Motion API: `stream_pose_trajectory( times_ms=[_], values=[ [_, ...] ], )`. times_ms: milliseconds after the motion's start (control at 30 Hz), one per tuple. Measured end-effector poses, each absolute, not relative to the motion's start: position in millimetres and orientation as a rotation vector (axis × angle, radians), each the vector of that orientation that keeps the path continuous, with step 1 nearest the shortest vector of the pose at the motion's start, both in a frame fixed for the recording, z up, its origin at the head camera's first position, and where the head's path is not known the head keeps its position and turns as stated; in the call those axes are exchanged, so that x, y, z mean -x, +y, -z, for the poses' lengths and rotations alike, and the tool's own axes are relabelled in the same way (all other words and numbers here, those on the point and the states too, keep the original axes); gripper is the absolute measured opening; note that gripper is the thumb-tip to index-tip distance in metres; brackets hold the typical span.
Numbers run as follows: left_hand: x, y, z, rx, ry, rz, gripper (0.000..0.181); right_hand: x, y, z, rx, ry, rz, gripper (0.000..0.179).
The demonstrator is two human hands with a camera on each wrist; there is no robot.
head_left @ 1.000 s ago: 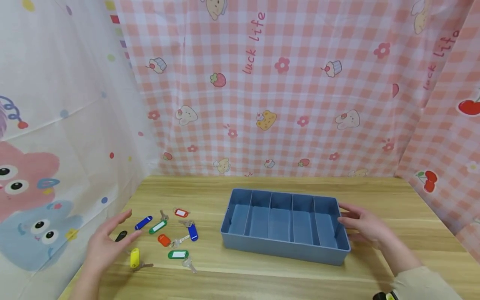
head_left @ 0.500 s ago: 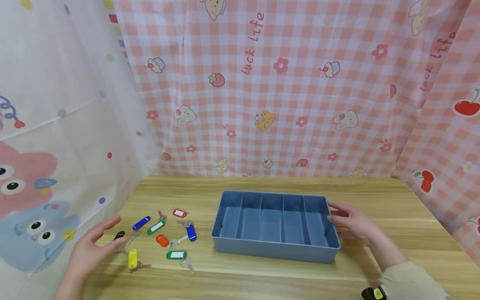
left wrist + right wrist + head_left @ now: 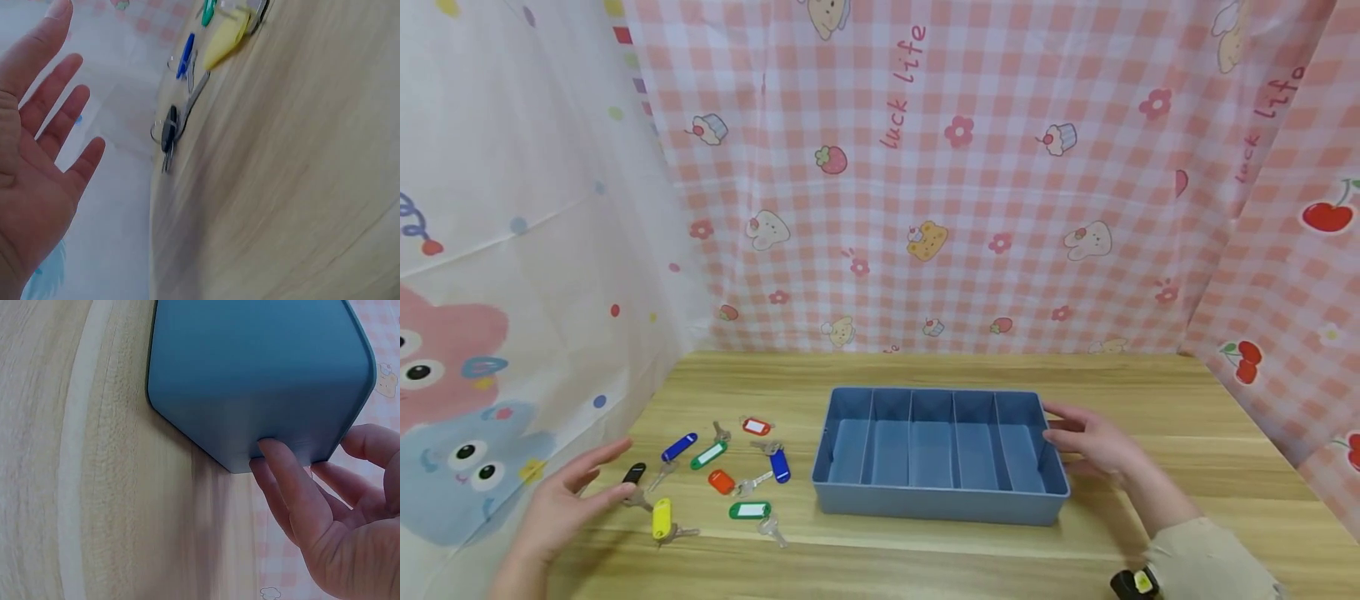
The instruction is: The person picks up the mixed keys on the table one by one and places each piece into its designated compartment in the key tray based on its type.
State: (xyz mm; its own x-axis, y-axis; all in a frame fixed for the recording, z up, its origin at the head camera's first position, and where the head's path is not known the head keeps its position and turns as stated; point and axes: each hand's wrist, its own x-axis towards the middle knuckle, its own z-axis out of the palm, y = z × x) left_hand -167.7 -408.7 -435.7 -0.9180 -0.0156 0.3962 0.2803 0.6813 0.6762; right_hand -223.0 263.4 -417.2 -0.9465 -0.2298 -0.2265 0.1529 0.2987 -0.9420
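- Eight key tags with keys lie loose on the wood-grain table (image 3: 925,568), all to the left of the blue five-compartment tray (image 3: 940,505).
- The black key tag (image 3: 635,473) is nearest your left hand (image 3: 561,504), and the yellow key tag (image 3: 661,519) lies just beside it, closer to you.
- Farther back you have the long blue key tag (image 3: 679,447), the upper green key tag (image 3: 708,455) and the white-labelled red key tag (image 3: 756,426).
- Between your left hand and the tray lie the plain red key tag (image 3: 722,482), the lower green key tag (image 3: 749,510) and the right-hand blue key tag (image 3: 780,465).
- A pink-checked curtain (image 3: 880,192) hangs behind the table; a white printed curtain (image 3: 550,208) borders your left.
- Your left hand hovers with fingers loosely spread, holding nothing, apart from the black key tag.
- Your right hand (image 3: 1093,442) grips the tray's right end, thumb over the rim, fingers against the outer wall.
- The tray sits flat, its long side facing you.
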Motion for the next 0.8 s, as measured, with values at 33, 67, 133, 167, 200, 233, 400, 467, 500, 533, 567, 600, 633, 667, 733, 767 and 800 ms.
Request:
stream_pose_trajectory(
  times_ms=[33, 67, 133, 167, 200, 233, 400, 467, 500, 533, 567, 600, 633, 667, 733, 767, 800],
  values=[
    [169, -411, 436, 0.221, -2.523, 1.116, 0.058, 223, 263, 418, 0.067, 2.254, 1.689, 0.067],
    [169, -413, 437, 0.235, -2.524, 1.123, 0.058, 224, 263, 418, 0.068, 2.256, 1.686, 0.067],
    [171, -417, 439, 0.243, -2.533, 1.141, 0.058, 224, 262, 419, 0.069, 2.25, 1.691, 0.067],
    [171, -419, 440, 0.233, -2.543, 1.148, 0.058, 224, 261, 419, 0.066, 2.246, 1.696, 0.067],
    [172, -421, 440, 0.218, -2.556, 1.157, 0.058, 225, 260, 418, 0.063, 2.248, 1.695, 0.066],
    [172, -423, 441, 0.203, -2.573, 1.154, 0.058, 225, 260, 418, 0.063, 2.249, 1.695, 0.066],
    [172, -431, 444, 0.134, -2.653, 1.164, 0.058, 226, 257, 416, 0.071, 2.242, 1.699, 0.066],
    [172, -434, 446, 0.134, -2.666, 1.163, 0.057, 226, 256, 416, 0.073, 2.232, 1.707, 0.066],
    [172, -436, 448, 0.136, -2.675, 1.156, 0.056, 226, 256, 417, 0.074, 2.228, 1.71, 0.065],
    [173, -437, 448, 0.133, -2.682, 1.143, 0.055, 227, 255, 417, 0.071, 2.22, 1.719, 0.065],
    [173, -438, 450, 0.136, -2.691, 1.134, 0.054, 227, 255, 417, 0.071, 2.215, 1.724, 0.065],
    [173, -439, 450, 0.141, -2.698, 1.122, 0.052, 227, 254, 418, 0.068, 2.213, 1.726, 0.065],
    [173, -441, 451, 0.145, -2.707, 1.112, 0.051, 227, 254, 418, 0.069, 2.218, 1.72, 0.065],
    [173, -442, 452, 0.146, -2.717, 1.101, 0.05, 227, 254, 418, 0.068, 2.217, 1.721, 0.065],
    [174, -444, 454, 0.141, -2.738, 1.072, 0.049, 227, 255, 418, 0.069, 2.217, 1.718, 0.065],
    [174, -445, 454, 0.14, -2.751, 1.064, 0.049, 227, 255, 418, 0.072, 2.215, 1.717, 0.065],
    [174, -446, 454, 0.134, -2.76, 1.072, 0.05, 227, 255, 418, 0.072, 2.217, 1.714, 0.066]
  ],
)
